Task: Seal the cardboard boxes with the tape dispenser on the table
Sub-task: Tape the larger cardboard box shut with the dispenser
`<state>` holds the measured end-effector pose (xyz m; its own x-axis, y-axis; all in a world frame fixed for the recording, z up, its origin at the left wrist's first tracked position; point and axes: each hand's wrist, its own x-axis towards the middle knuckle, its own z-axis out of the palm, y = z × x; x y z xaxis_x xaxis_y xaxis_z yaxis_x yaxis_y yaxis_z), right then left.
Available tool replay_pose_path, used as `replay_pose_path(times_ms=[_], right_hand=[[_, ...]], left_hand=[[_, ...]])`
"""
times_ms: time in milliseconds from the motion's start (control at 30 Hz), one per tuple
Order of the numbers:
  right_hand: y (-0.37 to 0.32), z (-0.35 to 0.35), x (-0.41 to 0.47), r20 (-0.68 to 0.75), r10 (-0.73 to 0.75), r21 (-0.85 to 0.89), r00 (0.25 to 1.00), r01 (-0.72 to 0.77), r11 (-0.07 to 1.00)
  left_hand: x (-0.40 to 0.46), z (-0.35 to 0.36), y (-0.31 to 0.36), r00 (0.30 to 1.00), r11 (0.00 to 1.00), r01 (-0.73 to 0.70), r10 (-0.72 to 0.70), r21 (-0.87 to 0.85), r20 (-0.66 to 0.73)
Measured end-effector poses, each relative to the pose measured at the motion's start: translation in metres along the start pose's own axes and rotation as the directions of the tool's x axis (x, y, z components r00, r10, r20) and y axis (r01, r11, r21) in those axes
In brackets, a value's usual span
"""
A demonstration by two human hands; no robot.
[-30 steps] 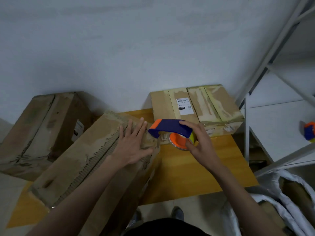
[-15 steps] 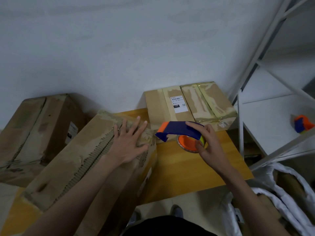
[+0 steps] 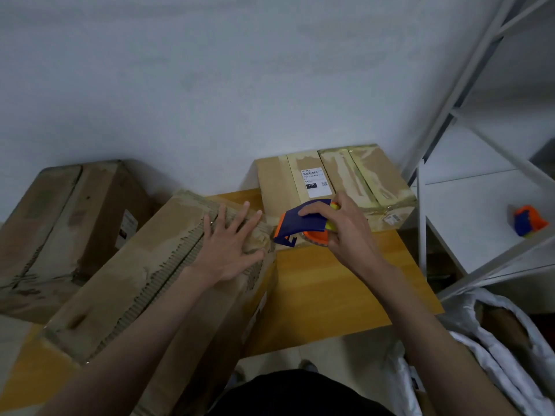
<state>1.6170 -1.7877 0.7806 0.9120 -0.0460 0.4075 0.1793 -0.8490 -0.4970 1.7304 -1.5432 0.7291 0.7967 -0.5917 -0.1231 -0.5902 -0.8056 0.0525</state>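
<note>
The right hand (image 3: 345, 235) is curled around the tape dispenser (image 3: 303, 225), fingers over its blue top and thumb low by the orange roll, holding it just above the table (image 3: 330, 283) near the back edge. The dispenser's blade end points left and sits right at the near end of the big box (image 3: 144, 271), at or almost touching its top corner; I cannot tell whether tape is already stuck there. The left hand (image 3: 231, 244) lies flat and spread on that same end of the box, fingers straight, pressing the flaps down beside the ragged centre seam (image 3: 168, 277). The seam is what the next move turns on, as I judge it: it runs the long way of the box, from the end under the left hand away toward the table's front left corner, so the dispenser would have to travel left and toward the person along that line, and the right hand is the nearer one to begin it. A smaller box (image 3: 333, 181) stands against the table's back edge just behind the dispenser, its top already striped with tape. Another box (image 3: 60, 223) lies off the table's left side.
</note>
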Motion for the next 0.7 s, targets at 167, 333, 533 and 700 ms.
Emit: replay_pose_path(times_ms=[167,333,533,700], right_hand=[[-0.007,-0.005,0.017,0.056,-0.027,-0.060,0.998,0.031,0.998],[0.028,0.002,-0.011,0.171,0.092,-0.237,0.981,-0.049,0.970],[0.038,-0.002,-0.014,-0.069,0.216,-0.022,0.974,-0.218,0.976],[0.031,-0.002,-0.015,-0.172,0.272,0.107,0.947,-0.257,0.960]], left_hand=[[-0.001,-0.003,0.001,1.000,1.000,0.000,0.000,0.000,0.017],[0.004,-0.003,-0.005,0.999,0.999,0.026,-0.025,-0.021,0.036],[0.010,-0.003,0.004,0.994,0.989,0.101,-0.104,-0.105,-0.028],[0.034,-0.015,0.040,0.944,0.931,0.319,-0.330,-0.177,-0.031]])
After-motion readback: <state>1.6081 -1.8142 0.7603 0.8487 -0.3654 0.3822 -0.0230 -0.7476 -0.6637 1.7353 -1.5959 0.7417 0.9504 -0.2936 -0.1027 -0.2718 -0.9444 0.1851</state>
